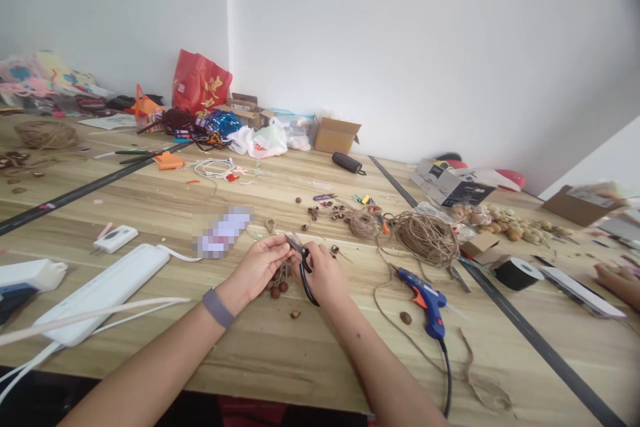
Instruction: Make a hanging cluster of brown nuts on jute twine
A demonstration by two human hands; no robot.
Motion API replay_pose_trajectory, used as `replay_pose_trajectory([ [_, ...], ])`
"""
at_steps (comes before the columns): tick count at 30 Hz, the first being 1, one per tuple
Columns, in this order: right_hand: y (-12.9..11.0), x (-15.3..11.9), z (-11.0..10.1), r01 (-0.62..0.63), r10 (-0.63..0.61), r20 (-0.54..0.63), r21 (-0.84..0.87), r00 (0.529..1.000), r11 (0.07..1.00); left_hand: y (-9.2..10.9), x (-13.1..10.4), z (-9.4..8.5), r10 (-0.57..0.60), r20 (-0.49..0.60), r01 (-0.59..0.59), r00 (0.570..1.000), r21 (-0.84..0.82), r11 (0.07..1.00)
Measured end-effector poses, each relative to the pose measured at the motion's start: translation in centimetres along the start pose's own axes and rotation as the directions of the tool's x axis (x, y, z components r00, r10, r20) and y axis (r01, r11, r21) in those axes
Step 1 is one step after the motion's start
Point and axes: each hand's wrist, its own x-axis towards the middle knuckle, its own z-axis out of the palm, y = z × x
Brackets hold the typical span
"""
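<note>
My right hand (325,277) is closed around black-handled scissors (309,283), their blades pointing up and left toward my left fingertips. My left hand (267,260) pinches at the blade tips; what lies between its fingers is too small to make out. Under and just beyond that hand is a piece of twine with a loop (271,225) at its far end. Brown round nuts (275,291) lie below my fingers beside twine strands. One small brown shell (295,314) sits nearer to me on the wooden table (240,360).
A blue glue gun (425,300) with a black cord lies to the right, near a large twine coil (425,237). At left are a white power strip (107,290) and cables. Boxes and a red bag (200,83) line the wall. Another person's hand (617,280) shows at far right.
</note>
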Motion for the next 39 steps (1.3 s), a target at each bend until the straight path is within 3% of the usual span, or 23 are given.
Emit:
replay_pose_trajectory([
  [8,0.06,-0.16,-0.21,0.009,-0.009,-0.005,-0.053,1.0,0.999,0.02,0.06,-0.27,-0.019,0.089,0.016,0.996,0.039,0.999],
  [15,-0.06,-0.25,-0.51,0.042,-0.042,0.01,-0.038,0.999,0.998,0.25,-0.3,-0.19,-0.06,0.067,0.053,0.996,0.093,0.994],
  [24,-0.13,-0.2,-0.85,0.063,-0.064,0.063,0.022,0.996,0.998,0.25,-0.43,-0.05,-0.028,0.038,0.024,0.999,0.112,0.993],
  [39,0.18,-0.19,-0.25,0.115,-0.119,0.043,0.076,0.992,0.99,0.21,-0.6,-0.05,0.007,0.08,-0.018,0.997,0.134,0.991],
])
